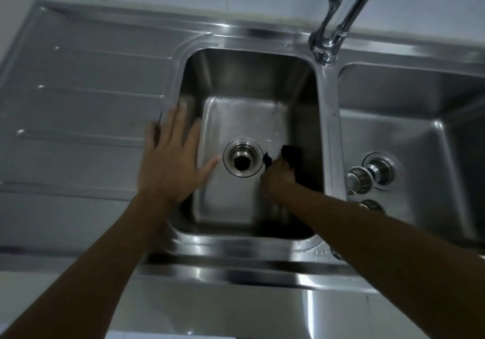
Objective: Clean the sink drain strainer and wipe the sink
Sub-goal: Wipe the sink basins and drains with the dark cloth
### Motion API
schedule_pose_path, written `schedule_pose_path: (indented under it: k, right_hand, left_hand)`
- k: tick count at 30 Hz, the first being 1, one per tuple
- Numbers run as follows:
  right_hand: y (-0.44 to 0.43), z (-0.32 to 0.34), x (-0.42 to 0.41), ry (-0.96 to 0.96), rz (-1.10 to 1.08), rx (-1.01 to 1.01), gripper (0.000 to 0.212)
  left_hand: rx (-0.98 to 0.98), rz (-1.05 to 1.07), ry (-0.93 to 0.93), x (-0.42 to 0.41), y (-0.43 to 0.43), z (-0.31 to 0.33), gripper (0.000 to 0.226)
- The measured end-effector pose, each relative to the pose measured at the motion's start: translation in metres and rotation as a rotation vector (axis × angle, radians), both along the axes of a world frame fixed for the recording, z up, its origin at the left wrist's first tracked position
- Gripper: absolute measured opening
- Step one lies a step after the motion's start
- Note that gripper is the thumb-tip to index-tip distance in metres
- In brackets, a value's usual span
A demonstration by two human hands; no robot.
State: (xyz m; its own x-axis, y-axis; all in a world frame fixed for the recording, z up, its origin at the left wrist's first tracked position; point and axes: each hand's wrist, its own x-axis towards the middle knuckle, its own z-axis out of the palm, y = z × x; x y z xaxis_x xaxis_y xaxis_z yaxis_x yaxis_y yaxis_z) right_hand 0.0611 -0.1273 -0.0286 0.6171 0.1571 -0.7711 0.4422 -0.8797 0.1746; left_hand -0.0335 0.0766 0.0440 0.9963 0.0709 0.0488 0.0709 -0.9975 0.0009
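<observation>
The steel left basin [244, 81] has an open drain hole [243, 161] in the middle of its floor, with no strainer in it. My right hand [278, 178] is down inside the basin, right of the drain, shut on a black cloth [290, 155] pressed to the floor. My left hand [172, 155] lies flat with fingers spread over the basin's left rim. In the right basin [409, 94], a metal strainer basket [359, 180] lies on its side next to that basin's drain [379, 170]. A second perforated piece [372, 205] shows just behind my right forearm.
A ribbed steel drainboard [84, 97] stretches left of the basin. The chrome tap [338, 24] rises from the divider between the basins, its spout going up out of view at the right. Water drops sit on the front rim [319, 250].
</observation>
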Motion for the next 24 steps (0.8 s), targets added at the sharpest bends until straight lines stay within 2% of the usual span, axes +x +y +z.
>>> schedule_pose_path:
  k: [2, 4, 6, 9, 11, 14, 17, 19, 24]
  right_hand:
    - [-0.01, 0.014, -0.038, 0.173, 0.099, -0.036, 0.048]
    - [-0.02, 0.029, -0.063, 0.314, 0.116, 0.003, 0.04]
    - [-0.026, 0.05, -0.063, 0.401, 0.153, 0.086, 0.042]
    - [-0.032, 0.083, -0.061, 0.455, 0.097, 0.185, 0.053]
    - [-0.042, 0.1, -0.068, 0.412, 0.072, 0.36, 0.052]
    - [-0.07, 0.119, -0.096, 0.256, -0.033, 0.738, 0.032]
    - [-0.104, 0.134, -0.127, 0.052, 0.026, 1.014, 0.033]
    - [-0.123, 0.14, -0.138, -0.059, 0.097, 1.079, 0.039]
    - [-0.179, 0.148, -0.139, -0.129, 0.136, 1.114, 0.04]
  left_hand:
    - [0.008, -0.077, 0.057, -0.028, -0.02, 0.0, 0.091]
    - [-0.062, -0.084, 0.065, -0.046, -0.033, 0.002, 0.092]
    - [-0.099, -0.04, 0.094, -0.058, -0.04, 0.007, 0.094]
    - [-0.128, 0.014, 0.122, -0.074, -0.053, 0.012, 0.094]
    - [-0.148, 0.022, 0.133, -0.08, -0.064, 0.015, 0.092]
    - [-0.176, 0.019, 0.138, -0.086, -0.089, 0.024, 0.085]
    - [-0.268, 0.031, 0.128, -0.093, -0.125, 0.033, 0.079]
    - [-0.296, -0.006, 0.09, -0.1, -0.148, 0.039, 0.075]
    - [-0.341, -0.038, 0.07, -0.099, -0.21, 0.046, 0.072]
